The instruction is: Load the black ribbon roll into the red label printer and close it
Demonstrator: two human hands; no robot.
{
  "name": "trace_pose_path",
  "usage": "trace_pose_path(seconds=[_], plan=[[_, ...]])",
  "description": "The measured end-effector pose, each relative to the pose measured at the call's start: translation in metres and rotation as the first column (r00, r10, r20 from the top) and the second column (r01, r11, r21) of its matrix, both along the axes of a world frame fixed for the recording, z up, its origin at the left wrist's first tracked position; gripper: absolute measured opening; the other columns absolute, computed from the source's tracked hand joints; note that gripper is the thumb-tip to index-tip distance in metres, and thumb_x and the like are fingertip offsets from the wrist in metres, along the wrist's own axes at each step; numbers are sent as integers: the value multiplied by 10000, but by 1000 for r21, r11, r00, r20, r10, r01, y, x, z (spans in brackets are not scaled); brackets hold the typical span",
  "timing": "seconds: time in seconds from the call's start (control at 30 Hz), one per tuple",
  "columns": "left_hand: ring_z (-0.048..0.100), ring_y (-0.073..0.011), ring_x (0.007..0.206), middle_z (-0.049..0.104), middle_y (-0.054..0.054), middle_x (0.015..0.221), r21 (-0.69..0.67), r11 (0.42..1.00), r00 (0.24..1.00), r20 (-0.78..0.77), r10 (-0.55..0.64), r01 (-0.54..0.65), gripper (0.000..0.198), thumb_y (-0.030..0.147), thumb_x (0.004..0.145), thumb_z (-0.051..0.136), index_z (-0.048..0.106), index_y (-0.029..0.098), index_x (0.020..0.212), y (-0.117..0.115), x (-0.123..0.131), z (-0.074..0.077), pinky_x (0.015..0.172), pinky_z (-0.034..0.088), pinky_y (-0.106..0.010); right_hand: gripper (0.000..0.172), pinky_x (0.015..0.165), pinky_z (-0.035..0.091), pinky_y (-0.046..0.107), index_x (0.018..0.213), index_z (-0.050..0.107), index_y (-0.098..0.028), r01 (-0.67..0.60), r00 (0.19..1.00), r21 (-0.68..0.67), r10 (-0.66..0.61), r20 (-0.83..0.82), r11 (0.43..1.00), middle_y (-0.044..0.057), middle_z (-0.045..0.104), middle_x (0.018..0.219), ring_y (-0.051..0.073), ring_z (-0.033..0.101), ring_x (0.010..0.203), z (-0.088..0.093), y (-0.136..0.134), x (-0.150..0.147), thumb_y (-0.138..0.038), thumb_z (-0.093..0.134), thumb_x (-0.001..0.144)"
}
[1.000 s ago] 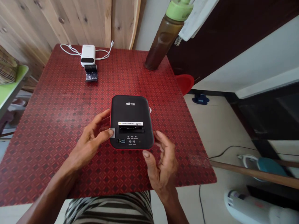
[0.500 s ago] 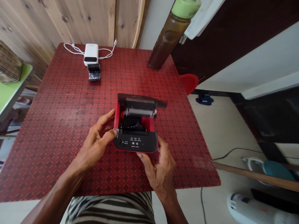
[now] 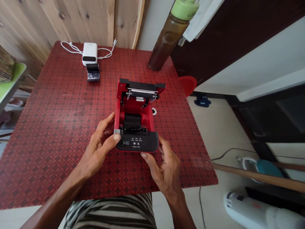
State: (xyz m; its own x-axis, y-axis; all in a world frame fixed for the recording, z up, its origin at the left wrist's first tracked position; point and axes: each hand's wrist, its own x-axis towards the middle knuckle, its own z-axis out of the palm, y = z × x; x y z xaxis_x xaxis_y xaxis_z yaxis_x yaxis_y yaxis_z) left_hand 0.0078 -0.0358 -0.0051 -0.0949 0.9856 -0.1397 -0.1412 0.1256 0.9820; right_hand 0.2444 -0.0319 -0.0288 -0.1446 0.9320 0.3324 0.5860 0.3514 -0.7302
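A red and black thermal printer (image 3: pixel 137 143) sits on the table before me, its lid (image 3: pixel 140 89) raised. Under the lid a metal-shafted roller (image 3: pixel 143 94) shows, and a small black roll (image 3: pixel 132 121) lies in the red bay. My left hand (image 3: pixel 101 144) grips the left side, thumb on the front panel beside the grey latch button, fingers partly hidden along the wall. Around the front right corner my right hand (image 3: pixel 165 165) is curled, its thumb at the front edge. A white ring-shaped thing (image 3: pixel 154 111) peeks out behind the printer's right side.
A white power bank (image 3: pixel 90 52) with a white cable lies at the far left of the red patterned table (image 3: pixel 59 127). In front of it is a curled black strip (image 3: pixel 92 72). A tall brown bottle (image 3: pixel 166 38) with a green cap stands at the back right.
The printer's lid has swung from partly raised and blurred to fully up, exposing the red bay and black roll. My left thumb has shifted off the grey button. Both hands stay at the printer.
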Motion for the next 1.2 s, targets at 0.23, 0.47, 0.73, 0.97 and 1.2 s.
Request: trace_pose_path(seconds=[0.23, 0.47, 0.73, 0.97, 1.2], plan=[[559, -433, 1633, 589, -124, 1769, -31, 999, 999, -46, -8, 6, 785, 623, 1038, 793, 565, 337, 1732, -6, -1, 5, 1362, 439, -676, 517, 941, 749, 491, 1464, 691, -232, -23, 1000, -44, 23, 1, 999, 128, 890, 1248, 309, 887, 1055, 3, 2, 5, -557, 767, 1069], [614, -401, 1579, 636, -77, 1735, -13, 1000, 999, -49, 14, -15, 647, 560, 1096, 735, 607, 366, 1700, -14, -10, -1, 1264, 559, -572, 469, 846, 752, 426, 1456, 699, -247, -101, 995, -14, 102, 23, 995, 102, 897, 1212, 283, 885, 1015, 10, 6, 8, -541, 729, 1093], [543, -434, 1650, 658, -104, 1714, 2, 999, 997, -57, 47, -47, 625, 583, 1083, 728, 639, 310, 1638, -9, -7, -1, 1197, 610, -583, 189, 957, 729, 447, 1274, 816, -306, -162, 971, 205, 118, 209, 965, 28, 905, 1159, 240, 871, 1007, 66, 57, 9, -234, 698, 1145], [654, -410, 1523, 680, -122, 1672, 8, 999, 993, -107, 46, -46, 619, 593, 1094, 706, 623, 298, 1632, -8, -9, -3, 1191, 598, -602, 237, 888, 657, 405, 1035, 797, -207, -520, 655, -90, 464, 597, 849, 78, 872, 1096, 266, 825, 992, 81, 115, -59, -16, 659, 1057], [657, -362, 1507, 657, -105, 1684, 25, 999, 997, -70, 43, -41, 618, 575, 1088, 743, 619, 321, 1637, -8, -7, -5, 1267, 543, -568, 229, 774, 603, 378, 1043, 827, -176, -516, 524, -204, 495, 693, 832, 125, 869, 1022, 282, 838, 899, 77, 125, -76, -12, 667, 1034]])
